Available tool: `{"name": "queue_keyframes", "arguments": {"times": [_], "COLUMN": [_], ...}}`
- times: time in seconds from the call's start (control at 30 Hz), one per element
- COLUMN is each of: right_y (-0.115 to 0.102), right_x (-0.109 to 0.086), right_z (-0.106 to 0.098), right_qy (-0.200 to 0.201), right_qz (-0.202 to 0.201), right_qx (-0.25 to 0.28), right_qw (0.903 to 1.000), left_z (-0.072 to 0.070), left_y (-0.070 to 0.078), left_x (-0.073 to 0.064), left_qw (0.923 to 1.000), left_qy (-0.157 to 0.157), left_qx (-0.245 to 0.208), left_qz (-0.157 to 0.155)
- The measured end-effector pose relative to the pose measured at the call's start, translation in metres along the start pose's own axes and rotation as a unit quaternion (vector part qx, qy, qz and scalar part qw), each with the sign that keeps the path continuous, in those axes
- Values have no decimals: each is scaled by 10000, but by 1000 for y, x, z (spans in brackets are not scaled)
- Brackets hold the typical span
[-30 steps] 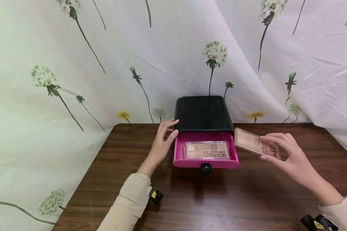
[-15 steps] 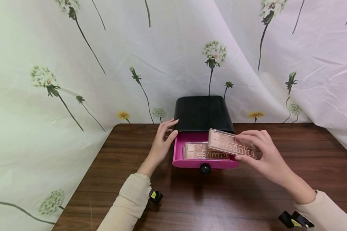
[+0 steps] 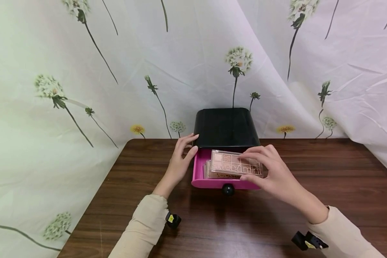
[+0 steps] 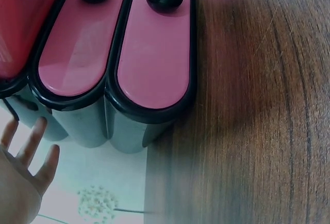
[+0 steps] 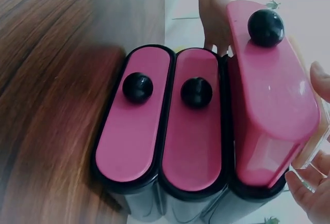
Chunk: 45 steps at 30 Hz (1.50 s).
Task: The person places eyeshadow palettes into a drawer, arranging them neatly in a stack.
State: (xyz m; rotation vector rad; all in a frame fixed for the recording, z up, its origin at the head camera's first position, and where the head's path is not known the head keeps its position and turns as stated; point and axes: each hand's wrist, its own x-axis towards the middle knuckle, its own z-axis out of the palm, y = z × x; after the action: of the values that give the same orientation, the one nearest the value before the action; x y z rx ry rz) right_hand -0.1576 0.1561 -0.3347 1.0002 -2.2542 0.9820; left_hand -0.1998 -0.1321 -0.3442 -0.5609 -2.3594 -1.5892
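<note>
My right hand (image 3: 275, 173) pinches a clear-lidded eyeshadow palette (image 3: 229, 165) between thumb and fingers, holding it slightly tilted over the pulled-out top drawer (image 3: 209, 184). Beneath it, in the pink drawer, lie stacked palettes (image 3: 208, 171), mostly covered by the held one. In the right wrist view the palette's edge (image 5: 313, 144) shows beside the drawer. My left hand (image 3: 177, 163) rests with extended fingers against the left side of the black drawer cabinet (image 3: 225, 127), its thumb near the drawer's edge. The left wrist view shows these fingers (image 4: 32, 142) spread.
Two lower pink drawers (image 5: 131, 136) with black knobs are closed under the open one. The cabinet stands at the back of a dark wooden table (image 3: 219, 229). Behind it hangs a white cloth (image 3: 193, 71) with a dandelion print.
My right hand has carried the palette leftward from beside the cabinet to over the open drawer, where it now covers the stacked palettes. The left hand stays in place.
</note>
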Motion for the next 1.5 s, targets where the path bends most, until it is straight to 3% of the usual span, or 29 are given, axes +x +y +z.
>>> {"name": "queue_keyframes", "arguments": {"times": [0.53, 0.77, 0.93, 1.33, 1.5], "right_y": [-9, -11, -13, -20, -23], "right_x": [12, 15, 18, 19, 14], "right_z": [1, -1, -3, -4, -4], "right_qy": [-734, -1044, -1279, -1211, -728], "right_qz": [329, 803, 965, 1205, 1198], "right_qx": [-461, -344, -341, -369, -334], "right_qw": [9957, 9907, 9865, 9846, 9896], "left_z": [-1, 5, 6, 5, 5], "left_y": [-1, -36, -42, -42, -41], "left_x": [-1, 8, 8, 7, 7], "left_qw": [10000, 10000, 9999, 9999, 9999], "left_qy": [3, 22, 80, 98, 101], "left_qx": [-77, -70, -52, 1, -5], "left_qz": [50, 28, 58, 39, 45]}}
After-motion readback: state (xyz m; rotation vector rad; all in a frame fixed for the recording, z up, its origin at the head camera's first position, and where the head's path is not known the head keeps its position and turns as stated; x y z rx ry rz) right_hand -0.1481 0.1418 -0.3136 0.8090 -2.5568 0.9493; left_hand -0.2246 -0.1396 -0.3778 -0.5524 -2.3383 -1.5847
